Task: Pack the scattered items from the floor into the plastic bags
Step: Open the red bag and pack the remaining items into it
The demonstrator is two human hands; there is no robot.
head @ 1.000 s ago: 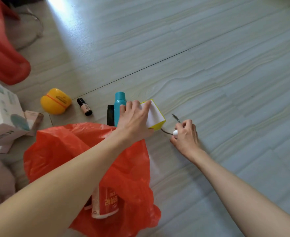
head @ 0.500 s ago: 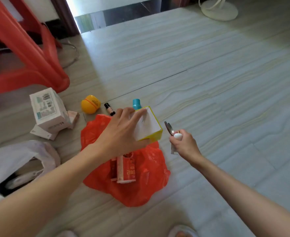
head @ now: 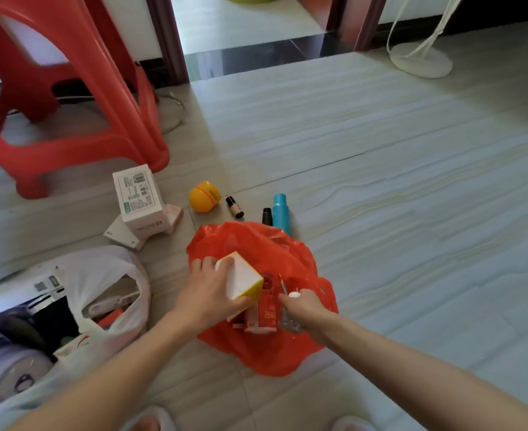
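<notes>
Our left hand (head: 208, 290) grips a white-and-yellow box (head: 243, 279), fingers curled round it, over the mouth of the red bag (head: 275, 353). Our right hand (head: 306, 307), also over the red bag, pinches small scissors (head: 282, 287) with a white knob. A red carton (head: 264, 315) lies inside the red bag. Beyond the red bag lie a blue bottle (head: 280, 213), a black tube (head: 267, 216), a small vial (head: 235, 207) and a yellow case (head: 204, 196). Left of the red bag sit white boxes (head: 139, 202) and a filled white bag (head: 101, 275). A red stool (head: 79, 88) stands beyond those.
</notes>
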